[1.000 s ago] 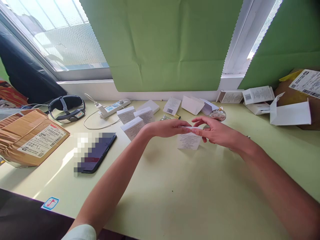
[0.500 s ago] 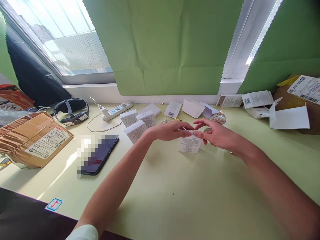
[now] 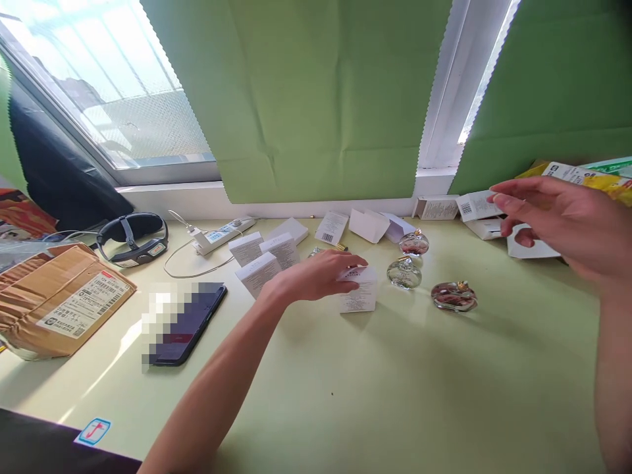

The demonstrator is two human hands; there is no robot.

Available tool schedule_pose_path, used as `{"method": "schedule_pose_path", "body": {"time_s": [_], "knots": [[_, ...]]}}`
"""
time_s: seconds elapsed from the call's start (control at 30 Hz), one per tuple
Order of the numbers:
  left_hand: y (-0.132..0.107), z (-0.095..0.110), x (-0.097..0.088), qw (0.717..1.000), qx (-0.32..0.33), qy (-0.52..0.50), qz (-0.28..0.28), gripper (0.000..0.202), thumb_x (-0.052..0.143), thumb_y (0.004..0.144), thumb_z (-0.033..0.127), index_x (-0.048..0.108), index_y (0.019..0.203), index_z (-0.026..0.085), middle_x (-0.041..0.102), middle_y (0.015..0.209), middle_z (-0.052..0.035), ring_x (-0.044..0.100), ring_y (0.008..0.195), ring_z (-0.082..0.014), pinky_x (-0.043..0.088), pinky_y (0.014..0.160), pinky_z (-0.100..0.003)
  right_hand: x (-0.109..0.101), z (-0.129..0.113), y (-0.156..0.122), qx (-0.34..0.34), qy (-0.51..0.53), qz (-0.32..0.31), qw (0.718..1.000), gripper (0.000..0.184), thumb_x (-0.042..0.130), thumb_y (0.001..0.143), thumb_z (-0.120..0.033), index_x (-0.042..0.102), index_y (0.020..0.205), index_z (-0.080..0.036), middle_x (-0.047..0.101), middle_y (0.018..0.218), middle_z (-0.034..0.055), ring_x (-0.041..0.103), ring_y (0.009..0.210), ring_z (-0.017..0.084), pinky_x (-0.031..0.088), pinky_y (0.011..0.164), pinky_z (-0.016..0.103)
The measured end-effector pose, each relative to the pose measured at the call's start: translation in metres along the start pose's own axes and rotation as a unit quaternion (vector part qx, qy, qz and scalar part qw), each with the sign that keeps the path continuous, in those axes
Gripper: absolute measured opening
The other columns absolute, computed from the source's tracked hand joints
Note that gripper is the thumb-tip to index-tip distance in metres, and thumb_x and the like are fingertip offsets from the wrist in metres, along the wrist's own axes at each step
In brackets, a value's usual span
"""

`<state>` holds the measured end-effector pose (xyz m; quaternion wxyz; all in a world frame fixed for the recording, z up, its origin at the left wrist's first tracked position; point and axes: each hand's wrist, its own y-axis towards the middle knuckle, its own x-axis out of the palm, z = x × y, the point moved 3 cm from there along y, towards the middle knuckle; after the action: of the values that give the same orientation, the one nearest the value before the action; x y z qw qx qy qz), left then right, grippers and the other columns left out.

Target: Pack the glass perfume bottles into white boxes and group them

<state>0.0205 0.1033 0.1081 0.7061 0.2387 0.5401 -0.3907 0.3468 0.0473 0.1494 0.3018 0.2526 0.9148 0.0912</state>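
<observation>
The pale green counter (image 3: 395,395) carries white boxes (image 3: 358,304), glass bottles (image 3: 454,299) and a power strip (image 3: 224,236) towards its back edge; a parcel (image 3: 59,296) and phone (image 3: 195,329) leftward; a sticker (image 3: 93,431) at its front edge.

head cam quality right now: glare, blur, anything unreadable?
Head view: window washed out, upper left; head view: glare streak on the table, left of the phone, which pixel blocks partly cover; head view: right hand looks slightly soft, fine print on the held white box unreadable.

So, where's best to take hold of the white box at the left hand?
I'd probably pinch the white box near the top, across its flat front and back, coming from the right: it looks upright, and the left hand covers its upper left corner, leaving its right edge uncovered.
</observation>
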Motion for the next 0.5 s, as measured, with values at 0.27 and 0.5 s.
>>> {"method": "schedule_pose_path", "body": {"time_s": [0.27, 0.5], "knots": [[-0.067, -0.019, -0.026, 0.991, -0.128, 0.039, 0.018, 0.051, 0.042, 0.095, 0.055, 0.049, 0.140, 0.031, 0.063, 0.125, -0.0055, 0.056, 0.112, -0.0248, 0.042, 0.091, -0.033, -0.035, 0.060, 0.023, 0.063, 0.028, 0.049, 0.996, 0.039, 0.073, 0.078, -0.051, 0.071, 0.106, -0.025, 0.069, 0.119, 0.0131, 0.063, 0.068, 0.013, 0.045, 0.057, 0.034], [-0.119, -0.052, -0.037, 0.962, -0.236, 0.131, 0.030, 0.052, 0.040, 0.093, 0.058, 0.049, 0.140, 0.036, 0.060, 0.134, -0.0015, 0.056, 0.120, -0.0268, 0.043, 0.097, -0.037, -0.034, 0.080, 0.032, 0.080, 0.057, 0.029, 0.995, 0.038, 0.078, 0.070, -0.048, 0.071, 0.103, -0.029, 0.071, 0.115, 0.0027, 0.064, 0.067, 0.011, 0.048, 0.048, 0.020]]}}
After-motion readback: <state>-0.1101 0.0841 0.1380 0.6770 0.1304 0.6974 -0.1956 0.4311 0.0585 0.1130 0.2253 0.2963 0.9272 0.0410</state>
